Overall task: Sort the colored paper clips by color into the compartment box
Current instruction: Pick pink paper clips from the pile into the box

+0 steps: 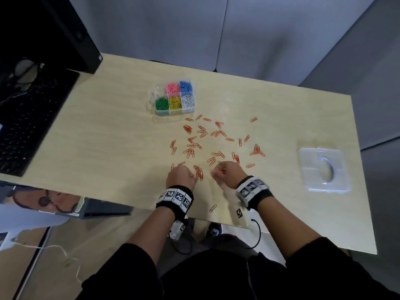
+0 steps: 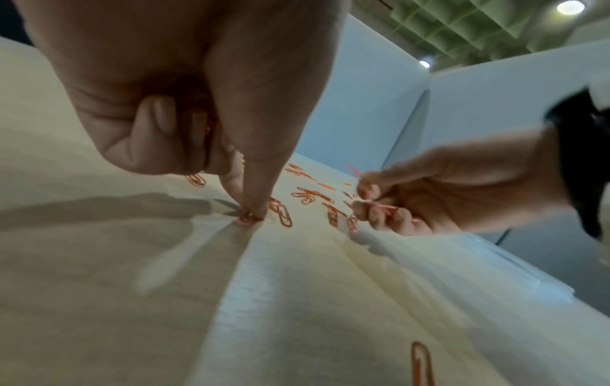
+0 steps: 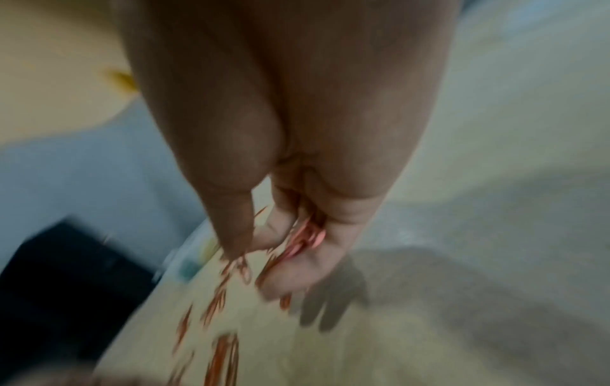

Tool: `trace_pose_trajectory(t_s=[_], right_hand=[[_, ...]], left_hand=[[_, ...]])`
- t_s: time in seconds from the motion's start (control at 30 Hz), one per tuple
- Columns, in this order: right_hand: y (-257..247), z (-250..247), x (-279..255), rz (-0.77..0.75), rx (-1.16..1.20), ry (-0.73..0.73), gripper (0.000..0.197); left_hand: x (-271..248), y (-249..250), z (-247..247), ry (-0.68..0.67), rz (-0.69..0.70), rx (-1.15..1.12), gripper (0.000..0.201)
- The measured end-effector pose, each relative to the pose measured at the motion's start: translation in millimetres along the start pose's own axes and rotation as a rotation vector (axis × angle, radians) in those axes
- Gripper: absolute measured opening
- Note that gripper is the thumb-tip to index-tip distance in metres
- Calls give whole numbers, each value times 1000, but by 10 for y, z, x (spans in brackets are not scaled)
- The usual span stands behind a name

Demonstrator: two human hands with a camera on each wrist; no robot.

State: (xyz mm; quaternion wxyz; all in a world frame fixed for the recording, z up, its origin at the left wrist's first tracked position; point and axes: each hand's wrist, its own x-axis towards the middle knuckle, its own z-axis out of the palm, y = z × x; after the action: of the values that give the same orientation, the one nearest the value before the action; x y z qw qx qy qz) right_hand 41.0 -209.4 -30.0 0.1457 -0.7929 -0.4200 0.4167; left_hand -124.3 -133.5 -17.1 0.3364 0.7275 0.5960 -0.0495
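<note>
Several orange paper clips (image 1: 216, 144) lie scattered over the middle of the wooden table (image 1: 108, 137). The clear compartment box (image 1: 175, 98) stands behind them with pink, blue, green, yellow and white clips in separate cells; one back-left cell looks nearly bare. My left hand (image 1: 181, 175) is down on the table, thumb and forefinger pinching an orange clip (image 2: 246, 218) against the surface, with more clips tucked in the curled fingers. My right hand (image 1: 227, 172) hovers beside it, curled round a bunch of orange clips (image 3: 303, 240).
The box's clear lid (image 1: 323, 169) lies at the table's right side. A black keyboard (image 1: 32, 120) and monitor (image 1: 71, 33) fill the left. One stray orange clip (image 1: 213, 208) sits near the front edge, by my wrists.
</note>
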Motion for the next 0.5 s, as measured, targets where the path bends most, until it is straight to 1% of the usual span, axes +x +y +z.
trace_pose_trajectory(t_s=[0.1, 0.13, 0.23, 0.3, 0.37, 0.43, 0.5], right_hand=[[248, -218, -249, 59, 634, -102, 23], [308, -258, -323, 70, 780, -109, 19], [445, -327, -451, 83, 1036, -19, 5], [546, -343, -460, 143, 1175, -3, 17], [603, -324, -462, 205, 1302, -49, 28], [622, -284, -453, 240, 1431, -92, 31], [582, -270, -434, 260, 1500, -103, 25]], left_hand=[[-9, 0, 13, -42, -23, -1, 20], [8, -5, 30, -60, -24, -5, 21], [59, -23, 87, -120, -12, -7, 27], [63, -29, 97, -126, 20, 12, 30], [56, -31, 97, -121, 52, 30, 31], [75, -45, 83, -119, 93, 36, 31], [106, -64, 39, -104, 114, 39, 28]])
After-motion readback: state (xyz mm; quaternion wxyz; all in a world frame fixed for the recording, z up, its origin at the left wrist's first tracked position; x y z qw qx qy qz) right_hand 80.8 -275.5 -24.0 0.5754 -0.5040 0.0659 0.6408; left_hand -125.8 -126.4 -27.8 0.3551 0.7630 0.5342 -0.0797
